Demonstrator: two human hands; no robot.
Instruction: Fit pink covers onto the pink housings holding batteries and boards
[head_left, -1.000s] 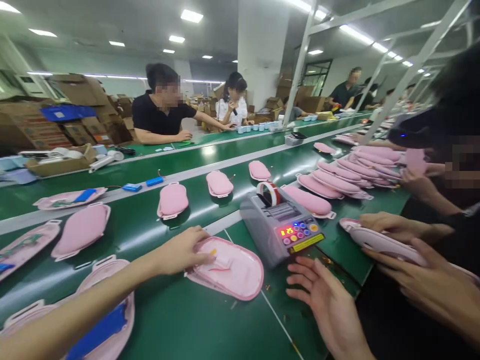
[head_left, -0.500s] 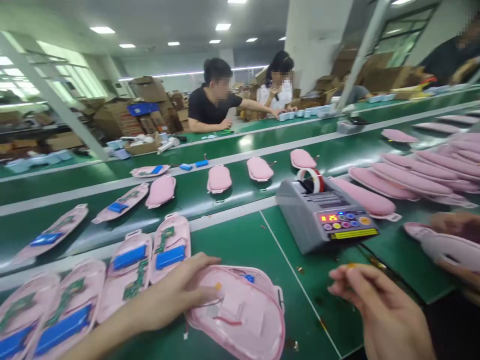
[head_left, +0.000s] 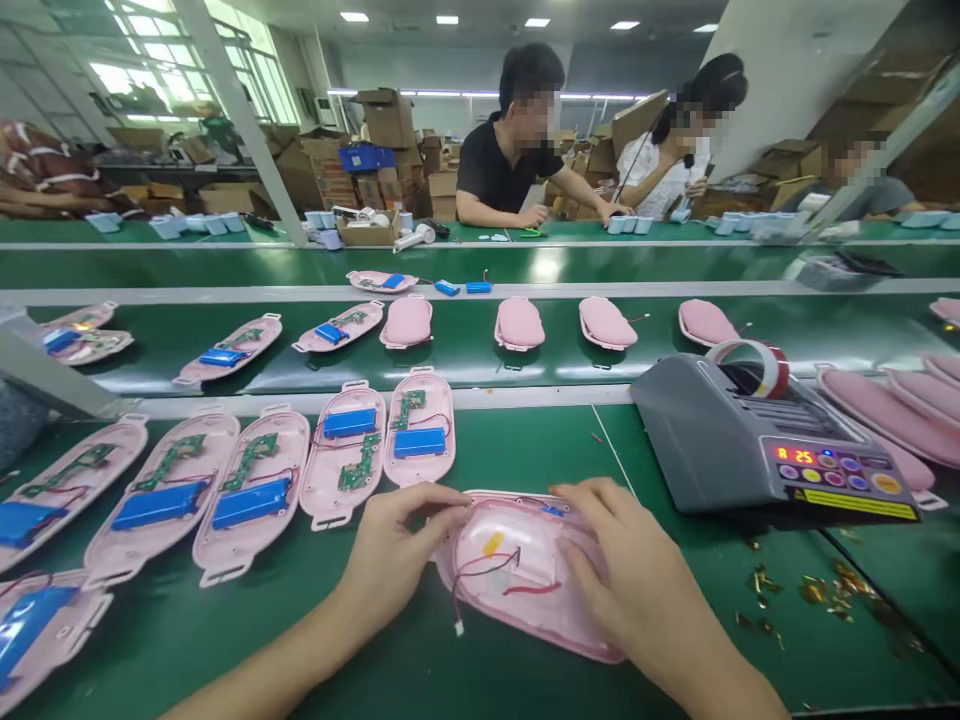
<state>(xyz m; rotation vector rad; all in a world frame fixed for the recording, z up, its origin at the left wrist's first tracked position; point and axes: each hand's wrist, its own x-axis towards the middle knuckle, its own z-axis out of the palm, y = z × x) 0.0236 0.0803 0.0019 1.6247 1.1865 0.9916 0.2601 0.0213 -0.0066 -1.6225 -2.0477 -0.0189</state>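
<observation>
An open pink shell (head_left: 517,585) lies on the green table in front of me, with red wires and a small yellow tape piece inside. My left hand (head_left: 397,555) grips its left edge with the fingers on the rim. My right hand (head_left: 637,585) rests flat on the shell's right half, fingers spread over it. A loose white connector hangs off the shell's near left side.
A grey tape dispenser (head_left: 757,445) with a lit display stands to the right. Several open pink shells with blue batteries (head_left: 247,490) lie in a row to the left. Closed pink shells (head_left: 519,323) ride the conveyor behind. Two people sit across the belt.
My view has swung left. My right hand came down from the air near the dispenser onto the shell. My left hand stays on the shell's left edge.
</observation>
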